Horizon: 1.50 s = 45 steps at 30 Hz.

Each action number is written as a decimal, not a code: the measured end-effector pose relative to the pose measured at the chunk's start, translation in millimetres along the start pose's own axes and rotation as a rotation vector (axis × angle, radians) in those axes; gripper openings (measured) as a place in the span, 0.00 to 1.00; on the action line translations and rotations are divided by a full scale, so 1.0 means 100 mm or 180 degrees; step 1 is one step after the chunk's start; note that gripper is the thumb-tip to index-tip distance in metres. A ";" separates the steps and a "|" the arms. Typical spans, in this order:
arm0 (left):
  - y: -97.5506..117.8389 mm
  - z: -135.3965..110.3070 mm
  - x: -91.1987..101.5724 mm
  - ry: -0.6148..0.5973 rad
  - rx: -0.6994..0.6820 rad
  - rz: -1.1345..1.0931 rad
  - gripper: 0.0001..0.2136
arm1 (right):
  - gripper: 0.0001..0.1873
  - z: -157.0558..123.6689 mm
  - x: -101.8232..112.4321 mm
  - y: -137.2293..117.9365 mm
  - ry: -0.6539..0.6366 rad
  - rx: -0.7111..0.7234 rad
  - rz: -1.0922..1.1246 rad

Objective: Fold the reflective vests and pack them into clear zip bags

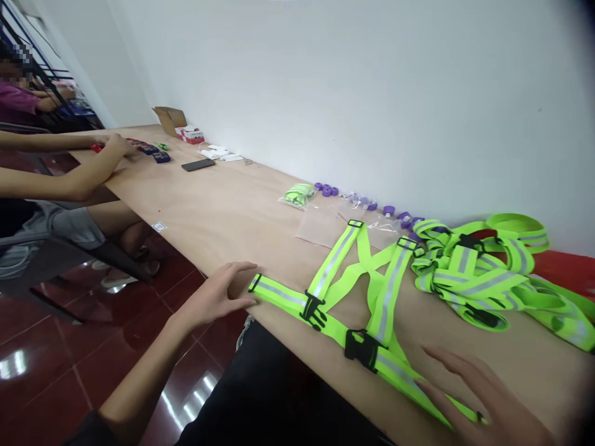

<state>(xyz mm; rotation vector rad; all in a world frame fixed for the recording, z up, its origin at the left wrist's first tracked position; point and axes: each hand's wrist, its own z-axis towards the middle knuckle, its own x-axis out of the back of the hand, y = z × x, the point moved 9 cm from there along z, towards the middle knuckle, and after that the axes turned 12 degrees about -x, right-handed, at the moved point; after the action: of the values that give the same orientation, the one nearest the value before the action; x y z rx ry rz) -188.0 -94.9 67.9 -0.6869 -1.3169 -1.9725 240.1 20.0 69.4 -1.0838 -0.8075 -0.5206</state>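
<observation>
A neon-yellow reflective strap vest (pixel 367 291) with grey stripes and black buckles lies spread flat on the wooden table (pixel 223 204). My left hand (pixel 216 297) rests at the table's near edge, fingers apart and touching the end of the waist strap. My right hand (pixel 483 390) lies flat and open over the other end of that strap at the lower right. Neither hand grips anything.
A tangled heap of more reflective vests (pixel 488 272) lies to the right. Purple rolls (pixel 328 189), clear bags and a packed vest (pixel 298 195) line the wall. Farther off are a phone (pixel 198 165) and a cardboard box (pixel 171 119). Another person (pixel 56 179) sits at the far left.
</observation>
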 end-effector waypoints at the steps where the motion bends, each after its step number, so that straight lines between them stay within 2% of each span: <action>1: -0.02 -0.01 -0.03 -0.0132 0.0021 -0.0087 0.26 | 0.18 0.09 -0.18 -0.24 -0.0205 0.0130 -0.0089; 4: 0.00 0.03 -0.11 -0.0266 -0.0063 -0.0324 0.20 | 0.25 0.28 -0.66 -0.89 -0.0391 0.0618 -0.0261; 7: -0.03 0.07 -0.16 -0.0240 -0.0029 -0.0543 0.18 | 0.32 0.35 -1.10 -1.24 -0.0468 0.0800 -0.0539; 10: -0.09 0.07 -0.16 -0.0106 0.0037 -0.0792 0.20 | 0.30 0.35 -1.33 -1.36 -0.0189 0.0914 -0.0703; 14: -0.09 0.08 -0.12 0.0079 -0.0044 -0.1202 0.23 | 0.22 0.35 -1.45 -1.34 -0.0065 0.1021 -0.0693; 20: 0.07 0.16 -0.08 -0.0222 -0.0457 -0.0994 0.19 | 0.19 0.32 -1.34 -1.32 -0.0162 0.1149 -0.0566; 24: 0.07 0.20 -0.12 -0.0518 -0.0529 -0.0676 0.17 | 0.20 0.25 -1.21 -1.32 -0.0167 0.1462 -0.0693; 28: 0.04 0.26 -0.21 -0.0687 -0.0798 -0.0374 0.17 | 0.16 0.15 -1.20 -1.33 -0.0207 0.1763 -0.0953; 33: 0.04 0.31 -0.28 -0.0530 -0.1058 -0.0193 0.17 | 0.14 0.00 -1.13 -1.40 -0.0023 0.1712 -0.0954; 36: 0.21 0.30 -0.23 -0.0177 -0.1187 -0.0074 0.20 | 0.14 -0.10 -0.90 -1.30 0.0263 0.1509 -0.0637; 38: 0.38 0.30 -0.23 0.0090 -0.1270 -0.0025 0.19 | 0.14 -0.17 -0.74 -1.15 0.0518 0.1336 -0.0491; 41: 0.70 0.32 -0.47 0.0047 -0.1458 -0.0067 0.17 | 0.16 -0.23 -0.61 -0.86 0.0697 0.0980 -0.0441; 43: 0.86 0.35 -0.71 -0.0129 -0.1591 -0.0071 0.17 | 0.19 -0.24 -0.63 -0.70 0.0592 0.0751 -0.0392; 45: 0.93 0.39 -0.93 -0.0255 -0.1636 -0.0047 0.18 | 0.21 -0.24 -0.69 -0.59 0.0418 0.0550 -0.0316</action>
<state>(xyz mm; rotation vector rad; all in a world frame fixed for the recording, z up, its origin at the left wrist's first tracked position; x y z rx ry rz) -55.2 -62.2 68.6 -1.0026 -0.8541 -2.3391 162.6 -25.9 42.9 -0.8450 -0.7786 -0.5884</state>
